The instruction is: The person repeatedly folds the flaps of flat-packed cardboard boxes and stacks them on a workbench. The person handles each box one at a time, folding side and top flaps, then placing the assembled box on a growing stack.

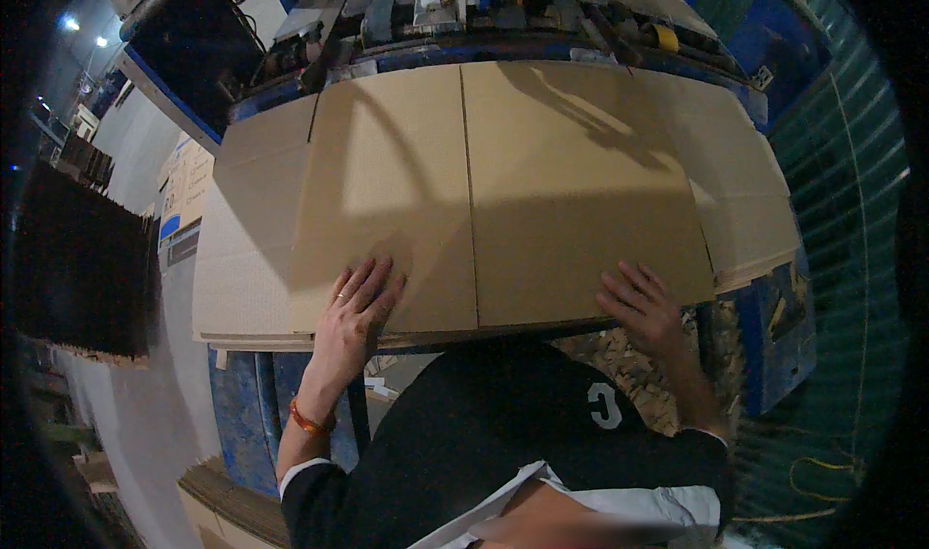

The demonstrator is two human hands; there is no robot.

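A wide brown cardboard sheet (pixel 561 239) lies in front of me on a thin stack, with a dark slot running down its middle. Paler cardboard flaps (pixel 247 230) extend past it on the left and on the right. Resting on the sheet's near left part, my left hand (pixel 360 302) lies flat with its fingers stretched forward. My right hand (pixel 641 307) touches the near right edge, its fingers laid on top of the cardboard. Neither hand is wrapped round anything. Shadows fall across the far right of the sheet.
Beyond the cardboard stands a blue machine (pixel 484 41) with rollers and belts. Dark stacked cardboard (pixel 82 259) stands at the left on the grey floor. Another cardboard stack (pixel 232 505) is at lower left. Cardboard scraps (pixel 619 367) lie below the near edge. Green corrugated sheeting (pixel 852 230) bounds the right side.
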